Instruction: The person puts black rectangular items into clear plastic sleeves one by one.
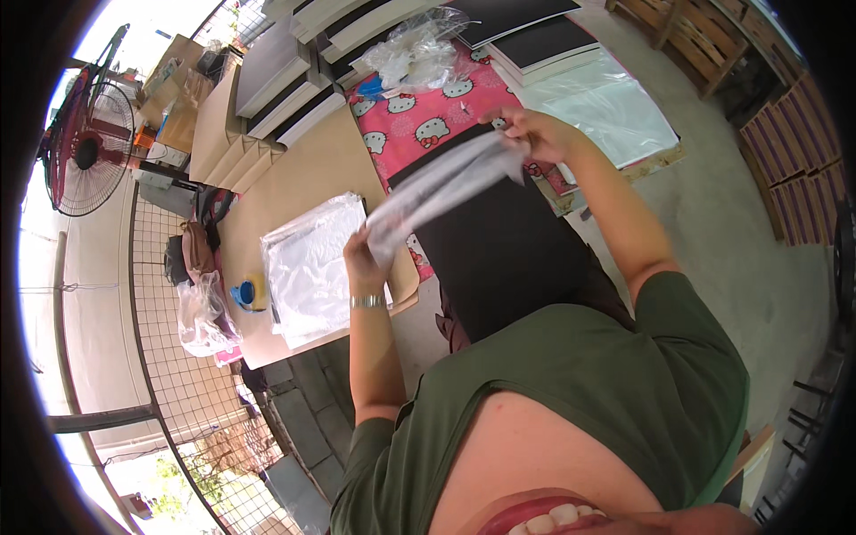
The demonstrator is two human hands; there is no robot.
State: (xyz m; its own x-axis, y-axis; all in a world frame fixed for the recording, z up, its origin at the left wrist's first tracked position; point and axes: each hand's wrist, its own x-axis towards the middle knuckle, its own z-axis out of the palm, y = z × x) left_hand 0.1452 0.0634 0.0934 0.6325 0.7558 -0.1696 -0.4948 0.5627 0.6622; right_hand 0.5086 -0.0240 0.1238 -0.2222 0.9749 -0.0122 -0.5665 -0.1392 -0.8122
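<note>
A clear plastic sleeve [446, 189] is stretched slantwise between my two hands, in the air over a large black sheet or board [508, 259]. My left hand [363, 260], with a metal watch at the wrist, is closed on the sleeve's lower left end. At its upper right end, my right hand [540, 135] grips the plastic between thumb and fingers. The black piece rests against my lap and leans on the edge of the table with the pink patterned cover [419, 120]. Beside my left hand lies a stack of clear plastic sleeves [314, 267].
Thick dark-covered book stacks [283, 76] stand at the back left. Crumpled plastic [415, 53] lies at the back, near black-covered books [544, 45]. A blue tape roll [243, 294] sits on the brown board [241, 241]. A fan [87, 152] stands far left.
</note>
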